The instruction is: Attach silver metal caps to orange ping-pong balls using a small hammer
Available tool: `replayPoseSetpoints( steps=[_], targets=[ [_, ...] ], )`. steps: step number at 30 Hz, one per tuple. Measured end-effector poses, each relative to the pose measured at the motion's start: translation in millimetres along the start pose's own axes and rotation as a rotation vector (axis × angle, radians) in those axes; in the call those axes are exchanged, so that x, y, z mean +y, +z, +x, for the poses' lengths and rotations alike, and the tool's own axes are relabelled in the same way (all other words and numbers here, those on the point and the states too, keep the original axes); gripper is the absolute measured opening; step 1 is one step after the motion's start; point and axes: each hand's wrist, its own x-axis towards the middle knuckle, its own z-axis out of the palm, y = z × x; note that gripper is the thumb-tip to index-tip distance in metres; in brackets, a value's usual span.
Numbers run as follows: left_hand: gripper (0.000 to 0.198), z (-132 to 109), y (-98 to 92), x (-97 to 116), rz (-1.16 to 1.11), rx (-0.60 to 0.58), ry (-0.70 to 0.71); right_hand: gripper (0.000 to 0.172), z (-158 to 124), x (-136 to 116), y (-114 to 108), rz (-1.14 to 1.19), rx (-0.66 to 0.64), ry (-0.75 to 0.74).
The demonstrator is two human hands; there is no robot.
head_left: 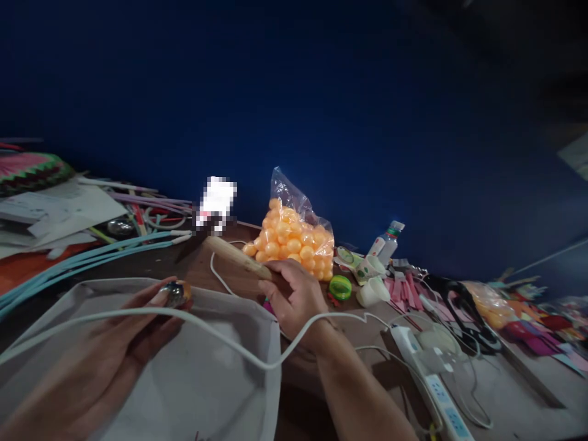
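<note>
My left hand (124,334) pinches a small round ball (176,294), shiny grey with an orange side, at its fingertips above a grey cloth (193,367). My right hand (296,300) is closed round the wooden handle (234,254) of a tool whose far end points up and left to a blurred white patch. A white cable (220,337) runs across the cloth and over my right wrist. Just behind my right hand stands a clear plastic bag of orange balls (294,239).
A white power strip (432,380) lies at the right with cables. Behind it are a green ring (340,286), paper cups (370,278), a small bottle (386,242), pink strips and black scissors (459,306). Light blue tubes (92,254) and papers lie at the left.
</note>
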Motion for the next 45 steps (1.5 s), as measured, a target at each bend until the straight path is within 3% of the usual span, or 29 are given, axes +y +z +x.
replayPoseSetpoints(
  steps=[5, 7, 11, 17, 22, 25, 28, 32, 37, 41, 45],
  targets=[
    [0.017, -6.2, 13.7, 8.0, -0.060, 0.015, -0.036, 0.026, -3.3, 2.1, 12.5, -0.038, 0.023, -0.075],
    [0.011, -12.4, 22.1, 14.4, -0.104, 0.085, -0.054, 0.027, -4.2, 3.5, 14.9, -0.087, -0.001, -0.090],
    [0.017, -18.1, 33.8, 23.0, -0.098, 0.086, -0.057, 0.029, -2.9, 5.1, 15.1, -0.014, -0.064, 0.015],
    [0.023, -19.0, 42.7, 28.8, -0.098, 0.095, -0.060, 0.040, -0.2, 0.2, 12.6, 0.222, -0.272, 0.272],
    [0.016, -30.7, 53.8, 40.4, -0.131, 0.173, -0.064, 0.025, -1.8, -4.2, 12.3, 0.114, -0.284, 0.188],
    [0.018, -30.1, 51.2, 39.2, -0.120, 0.133, -0.054, 0.031, -3.3, -8.8, 9.1, 0.056, -0.272, 0.103],
    [0.023, -25.1, 45.4, 33.4, -0.117, 0.108, 0.015, 0.025, -6.2, -14.7, 5.4, 0.041, -0.261, 0.015],
    [0.017, -21.2, 40.9, 28.2, -0.118, 0.062, 0.071, 0.041, -11.5, -18.5, 6.0, -0.010, -0.202, -0.128],
    [0.028, -13.5, 28.3, 21.1, -0.106, -0.004, 0.128, 0.044, -14.2, -18.4, 10.7, -0.132, -0.162, -0.144],
    [0.039, -6.1, 18.5, 16.4, -0.113, -0.080, 0.165, 0.041, -12.3, -18.7, 11.3, -0.245, -0.227, -0.110],
    [0.036, -7.8, 22.7, 18.7, -0.094, -0.034, 0.176, 0.041, -12.0, -20.1, 9.0, -0.223, -0.167, -0.115]
  ],
)
